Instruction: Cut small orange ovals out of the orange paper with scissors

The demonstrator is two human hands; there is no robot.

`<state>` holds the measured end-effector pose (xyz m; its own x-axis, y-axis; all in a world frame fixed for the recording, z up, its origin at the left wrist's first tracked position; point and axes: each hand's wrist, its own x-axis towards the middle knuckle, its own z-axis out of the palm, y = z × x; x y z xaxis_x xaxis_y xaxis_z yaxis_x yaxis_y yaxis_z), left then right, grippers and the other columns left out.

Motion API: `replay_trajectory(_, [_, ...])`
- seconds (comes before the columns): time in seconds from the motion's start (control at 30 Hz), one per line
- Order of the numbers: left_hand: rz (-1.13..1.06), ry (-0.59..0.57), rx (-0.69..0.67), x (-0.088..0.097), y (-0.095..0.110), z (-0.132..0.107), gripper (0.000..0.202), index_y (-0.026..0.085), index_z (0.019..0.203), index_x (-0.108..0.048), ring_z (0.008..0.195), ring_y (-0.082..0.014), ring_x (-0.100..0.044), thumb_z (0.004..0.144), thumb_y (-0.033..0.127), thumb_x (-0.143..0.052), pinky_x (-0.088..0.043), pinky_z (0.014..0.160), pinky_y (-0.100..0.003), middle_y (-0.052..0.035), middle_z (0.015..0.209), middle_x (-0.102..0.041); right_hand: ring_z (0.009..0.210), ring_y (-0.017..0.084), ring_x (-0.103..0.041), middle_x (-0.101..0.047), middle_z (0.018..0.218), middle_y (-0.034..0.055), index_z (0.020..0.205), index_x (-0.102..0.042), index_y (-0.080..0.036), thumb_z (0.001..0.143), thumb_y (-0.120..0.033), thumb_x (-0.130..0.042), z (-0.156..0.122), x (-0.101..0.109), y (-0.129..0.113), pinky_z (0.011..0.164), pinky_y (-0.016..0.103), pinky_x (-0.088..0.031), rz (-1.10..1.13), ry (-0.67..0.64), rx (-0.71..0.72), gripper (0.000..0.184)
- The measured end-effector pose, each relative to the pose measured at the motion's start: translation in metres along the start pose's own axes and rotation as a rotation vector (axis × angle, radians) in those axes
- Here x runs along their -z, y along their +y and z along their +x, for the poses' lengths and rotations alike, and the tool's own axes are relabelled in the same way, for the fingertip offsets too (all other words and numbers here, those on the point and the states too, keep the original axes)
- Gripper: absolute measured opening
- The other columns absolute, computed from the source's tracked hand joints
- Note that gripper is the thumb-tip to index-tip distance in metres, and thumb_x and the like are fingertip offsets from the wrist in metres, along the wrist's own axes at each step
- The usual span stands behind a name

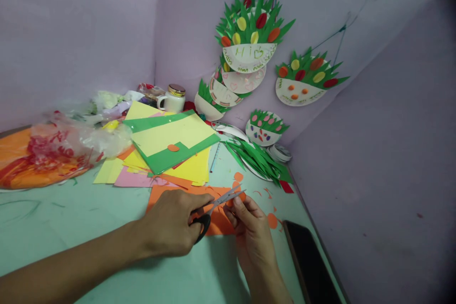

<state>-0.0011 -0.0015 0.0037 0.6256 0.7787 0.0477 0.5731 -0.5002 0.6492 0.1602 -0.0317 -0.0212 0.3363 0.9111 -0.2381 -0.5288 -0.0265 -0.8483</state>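
Note:
My left hand [171, 224] is closed round the black handles of a pair of scissors [216, 204], whose blades are parted and point to the right. My right hand [253, 228] pinches a small orange paper piece [242, 196] between thumb and fingers, right at the blade tips. Part of that piece is hidden by the fingers and blades. Beneath the scissors lies a larger orange paper sheet [219, 224]. Round orange cutouts [238, 177] and thin orange scraps lie just beyond and to the right, one cutout [272, 221] near my right hand.
A black phone [310, 259] lies at the right table edge. Behind are coloured papers [199, 130], green paper strips [254, 156] on a plate, a pen [214, 158] and a mug [174, 99]. Plastic bags [80, 145] fill the left. Decorated paper-plate baskets [249, 57] hang on the wall.

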Motion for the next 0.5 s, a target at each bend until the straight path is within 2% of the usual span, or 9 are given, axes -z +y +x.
replay_trajectory(0.5, [0.026, 0.008, -0.023, -0.0026, -0.0039, 0.002, 0.013, 0.021, 0.074, -0.052, 0.055, -0.0111, -0.047, 0.069, 0.013, -0.043, -0.029, 0.053, -0.021, 0.004, 0.06, -0.055, 0.062, 0.009, -0.056, -0.064, 0.066, -0.0015, 0.066, -0.068, -0.016, 0.056, -0.026, -0.08, -0.0011, 0.0003, 0.0002, 0.06, 0.019, -0.045, -0.03, -0.027, 0.009, 0.019])
